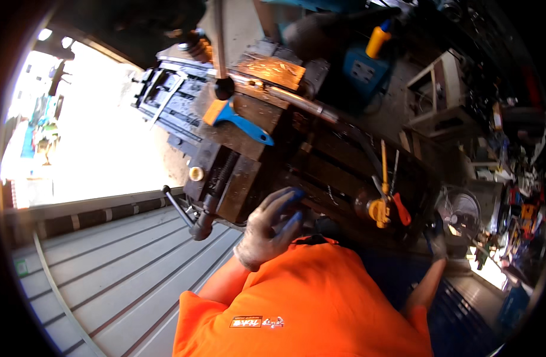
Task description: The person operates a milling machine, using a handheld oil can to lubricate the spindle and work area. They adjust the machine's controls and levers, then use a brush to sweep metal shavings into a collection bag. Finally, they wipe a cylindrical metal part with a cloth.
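My left hand (pixel 266 231), in a white glove with blue fingertips, hovers in front of my orange shirt with its fingers curved and apart, nothing in them. Up and left of it stands a machine vise (pixel 231 184) on a milling machine table. A brush (pixel 244 124) with a blue handle rests on top of the vise. My right hand (pixel 438 241), also gloved, is low at the table's right end, beside a dark part that may be a handle. Its fingers are too dark and blurred to read.
A lever with a black ball knob (pixel 223 88) hangs over the vise. Metal chips (pixel 273 70) lie behind it. A crank handle (pixel 187 215) juts out front left. On the table's right are a red-handled tool (pixel 401 209) and a yellow object (pixel 379 212). A yellow bottle (pixel 377 41) stands behind.
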{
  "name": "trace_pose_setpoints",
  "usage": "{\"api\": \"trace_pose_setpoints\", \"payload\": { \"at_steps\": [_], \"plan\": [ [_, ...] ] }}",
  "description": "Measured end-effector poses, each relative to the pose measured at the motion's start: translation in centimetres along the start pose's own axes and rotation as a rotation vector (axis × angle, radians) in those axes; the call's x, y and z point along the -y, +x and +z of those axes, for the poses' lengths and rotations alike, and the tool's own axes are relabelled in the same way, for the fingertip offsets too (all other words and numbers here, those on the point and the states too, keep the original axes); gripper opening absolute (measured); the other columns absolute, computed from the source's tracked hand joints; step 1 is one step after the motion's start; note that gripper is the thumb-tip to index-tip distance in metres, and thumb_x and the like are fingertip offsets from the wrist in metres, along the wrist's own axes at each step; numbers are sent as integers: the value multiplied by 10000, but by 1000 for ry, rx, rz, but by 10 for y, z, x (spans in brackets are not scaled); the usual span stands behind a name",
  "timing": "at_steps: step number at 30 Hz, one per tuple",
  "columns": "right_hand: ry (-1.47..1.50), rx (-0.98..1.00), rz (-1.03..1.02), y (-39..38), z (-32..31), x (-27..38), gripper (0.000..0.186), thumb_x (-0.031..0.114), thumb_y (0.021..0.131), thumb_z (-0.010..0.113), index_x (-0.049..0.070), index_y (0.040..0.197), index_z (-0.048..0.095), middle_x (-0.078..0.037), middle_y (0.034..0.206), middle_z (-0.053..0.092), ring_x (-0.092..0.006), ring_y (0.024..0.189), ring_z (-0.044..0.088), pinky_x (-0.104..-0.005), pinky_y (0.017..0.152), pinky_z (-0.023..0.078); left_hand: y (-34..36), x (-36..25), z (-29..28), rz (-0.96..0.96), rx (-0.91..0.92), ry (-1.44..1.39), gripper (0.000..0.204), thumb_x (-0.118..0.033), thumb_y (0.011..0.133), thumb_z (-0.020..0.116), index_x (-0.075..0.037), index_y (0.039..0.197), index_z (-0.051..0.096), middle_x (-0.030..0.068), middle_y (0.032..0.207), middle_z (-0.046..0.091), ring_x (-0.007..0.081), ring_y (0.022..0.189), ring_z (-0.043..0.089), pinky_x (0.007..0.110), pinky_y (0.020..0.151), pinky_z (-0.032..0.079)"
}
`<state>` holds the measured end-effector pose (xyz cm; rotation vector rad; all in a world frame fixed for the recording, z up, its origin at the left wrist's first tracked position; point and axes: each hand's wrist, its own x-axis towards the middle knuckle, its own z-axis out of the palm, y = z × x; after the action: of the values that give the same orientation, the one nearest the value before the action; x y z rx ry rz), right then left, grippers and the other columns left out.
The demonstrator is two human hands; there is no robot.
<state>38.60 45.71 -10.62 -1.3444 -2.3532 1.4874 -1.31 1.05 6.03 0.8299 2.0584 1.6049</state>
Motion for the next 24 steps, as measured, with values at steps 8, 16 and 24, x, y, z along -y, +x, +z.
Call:
{"api": "trace_pose_setpoints", "payload": {
  "at_steps": [8, 16, 24],
  "plan": [
    [-665, -40, 86, 11, -6, 51, 812, 341, 812, 775, 123, 1499, 400, -158, 1509, 440, -311, 1363, 472, -424, 1107, 417, -10, 16, 62, -26, -24, 74, 364, 37, 926, 588, 76, 1288, 577, 184, 1266, 635, 229, 1081, 657, 321, 927, 522],
    [-857, 179, -109, 122, 23, -77, 364, 423, 897, 623, 126, 1098, 688, -148, 1113, 685, -332, 1000, 667, -456, 887, 523, -11, -15, 100, 12, 6, 282, 391, 41, 876, 655, 36, 1265, 614, 181, 1211, 654, 203, 973, 696, 311, 834, 551],
    [-997, 31, -23, 91, -75, 2, 409, 442, 885, 654, 57, 1004, 722, -218, 1010, 703, -369, 909, 696, -484, 761, 543, -40, -19, 131, -87, 6, 293, 350, -6, 909, 675, 8, 1255, 631, 151, 1263, 636, 186, 1002, 688, 295, 802, 570]
  ]
}}
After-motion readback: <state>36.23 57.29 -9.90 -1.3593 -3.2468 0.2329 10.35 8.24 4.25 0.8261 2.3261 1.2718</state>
